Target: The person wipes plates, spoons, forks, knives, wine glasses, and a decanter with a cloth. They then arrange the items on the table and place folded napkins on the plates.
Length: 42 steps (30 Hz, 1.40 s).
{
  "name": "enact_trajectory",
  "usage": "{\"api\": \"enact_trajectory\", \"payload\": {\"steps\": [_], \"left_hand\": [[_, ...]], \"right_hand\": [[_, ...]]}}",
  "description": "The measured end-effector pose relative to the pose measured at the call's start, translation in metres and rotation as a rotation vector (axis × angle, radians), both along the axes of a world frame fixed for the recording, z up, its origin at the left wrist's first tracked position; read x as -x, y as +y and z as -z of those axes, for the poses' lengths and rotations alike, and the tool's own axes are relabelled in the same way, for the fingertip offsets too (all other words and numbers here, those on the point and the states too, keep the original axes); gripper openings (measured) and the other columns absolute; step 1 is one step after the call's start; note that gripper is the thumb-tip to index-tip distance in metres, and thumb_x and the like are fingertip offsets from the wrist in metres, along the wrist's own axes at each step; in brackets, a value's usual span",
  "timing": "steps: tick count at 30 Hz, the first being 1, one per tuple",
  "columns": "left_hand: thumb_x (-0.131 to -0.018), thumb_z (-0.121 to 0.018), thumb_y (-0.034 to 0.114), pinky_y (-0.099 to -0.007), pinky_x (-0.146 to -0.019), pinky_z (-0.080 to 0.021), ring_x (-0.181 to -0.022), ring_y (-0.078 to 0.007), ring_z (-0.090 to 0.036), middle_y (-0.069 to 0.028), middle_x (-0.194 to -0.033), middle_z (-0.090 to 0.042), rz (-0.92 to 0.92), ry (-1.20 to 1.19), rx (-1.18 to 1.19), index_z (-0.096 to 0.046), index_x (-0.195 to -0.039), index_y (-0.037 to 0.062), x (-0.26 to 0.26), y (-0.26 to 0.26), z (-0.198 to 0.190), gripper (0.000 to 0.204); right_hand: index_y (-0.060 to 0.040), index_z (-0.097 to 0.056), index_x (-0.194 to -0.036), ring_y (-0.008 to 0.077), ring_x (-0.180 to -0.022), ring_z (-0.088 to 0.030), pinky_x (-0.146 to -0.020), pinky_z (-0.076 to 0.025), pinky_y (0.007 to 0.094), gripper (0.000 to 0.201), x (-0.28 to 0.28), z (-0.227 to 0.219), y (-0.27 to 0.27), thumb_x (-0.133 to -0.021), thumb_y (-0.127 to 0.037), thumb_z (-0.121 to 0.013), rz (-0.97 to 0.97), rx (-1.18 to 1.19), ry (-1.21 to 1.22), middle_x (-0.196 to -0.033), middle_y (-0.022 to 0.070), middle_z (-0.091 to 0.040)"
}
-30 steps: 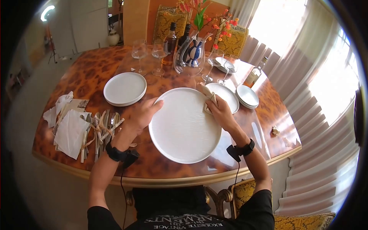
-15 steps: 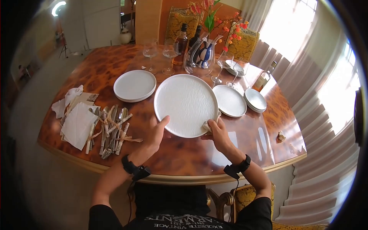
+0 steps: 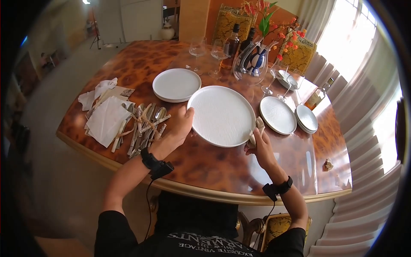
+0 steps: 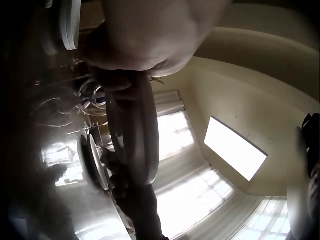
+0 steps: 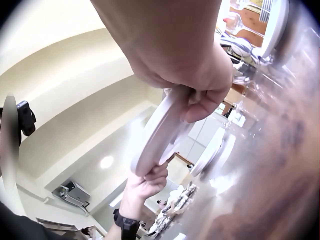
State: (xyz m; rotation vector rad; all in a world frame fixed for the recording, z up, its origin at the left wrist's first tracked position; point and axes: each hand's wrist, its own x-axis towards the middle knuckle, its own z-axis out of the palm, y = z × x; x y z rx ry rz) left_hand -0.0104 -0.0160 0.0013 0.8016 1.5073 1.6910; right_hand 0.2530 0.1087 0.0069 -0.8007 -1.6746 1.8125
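Note:
A large round white plate (image 3: 221, 115) is held in both hands above the table. My left hand (image 3: 182, 126) grips its left edge, thumb on the upper face. At the lower right edge my right hand (image 3: 264, 150) pinches the rim with a bunched beige cloth (image 3: 251, 140) between. In the right wrist view the plate (image 5: 155, 132) appears nearly edge-on, with fingers curled beneath it. Just beyond its left side sits a stack of similar white plates (image 3: 177, 83), partly overlapped by the held plate in the head view.
To the left lie white napkins (image 3: 106, 122) and a heap of cutlery (image 3: 147, 124) with twine. More white plates (image 3: 277, 115) and small stacked dishes (image 3: 306, 118) stand at right. Wine glasses (image 3: 219, 50), bottles (image 3: 232, 43) and a glass decanter (image 3: 252, 64) are farther back.
The plate has moved away from my body and left toward the plate stack. Both hands have shifted from its upper sides to lower on its rim. The head view has turned left.

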Motion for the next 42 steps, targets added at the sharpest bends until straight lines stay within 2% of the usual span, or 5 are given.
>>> {"api": "enact_trajectory", "payload": {"steps": [4,11,24,35,42], "left_hand": [[-0.095,-0.043,0.021,-0.0274,-0.043,-0.042,-0.049,-0.0151,-0.051,-0.0059,-0.073,-0.057,-0.202,-0.156,-0.105,-0.053,-0.104,0.0012,0.045,0.004,-0.006,0.023],[-0.094,-0.036,0.014,-0.0266,-0.037,-0.04,-0.044,-0.0165,-0.053,-0.0111,-0.061,-0.056,-0.592,-0.042,-0.006,-0.053,-0.087,-0.0042,0.152,0.032,0.001,0.025],[-0.093,-0.036,0.016,-0.0262,-0.04,-0.038,-0.046,-0.0162,-0.051,-0.0085,-0.063,-0.056,-0.506,-0.076,0.163,-0.058,-0.093,0.0001,0.201,0.041,0.037,0.026],[-0.088,-0.037,0.011,-0.0298,-0.036,-0.034,-0.04,-0.0144,-0.047,-0.0136,-0.061,-0.061,-0.313,0.476,0.651,-0.058,-0.093,-0.0092,0.201,0.04,0.006,0.03],[-0.095,-0.042,0.024,-0.0361,-0.05,-0.048,-0.049,-0.0214,-0.063,-0.0144,-0.068,-0.067,-0.411,0.792,0.825,-0.043,-0.123,-0.0059,0.211,0.046,0.006,0.041]], "right_hand": [[-0.0058,-0.048,-0.116,0.0144,-0.06,-0.06,-0.052,-0.052,0.0262,0.032,-0.02,-0.006,-0.014,-0.103,-0.034,-0.042,-0.008,-0.006,0.012,-0.083,0.007,-0.06],[-0.0051,-0.048,-0.118,0.0148,-0.059,-0.06,-0.051,-0.05,0.0262,0.03,-0.07,0.017,0.007,-0.103,-0.03,-0.045,0.174,0.026,0.034,-0.085,0.0068,-0.061],[-0.0056,-0.051,-0.119,0.0127,-0.063,-0.059,-0.052,-0.051,0.0236,0.028,-0.151,0.037,0.029,-0.102,-0.027,-0.046,0.38,0.073,0.083,-0.09,0.0065,-0.063],[-0.0057,-0.051,-0.115,0.0117,-0.062,-0.058,-0.052,-0.05,0.0241,0.026,-0.176,0.03,0.045,-0.102,-0.028,-0.046,0.434,0.034,0.089,-0.087,0.0053,-0.062],[-0.0037,-0.058,-0.108,0.0107,-0.063,-0.058,-0.05,-0.045,0.0226,0.021,-0.169,0.025,0.061,-0.097,-0.019,-0.047,0.572,0.014,-0.015,-0.084,0.0059,-0.063]]}}
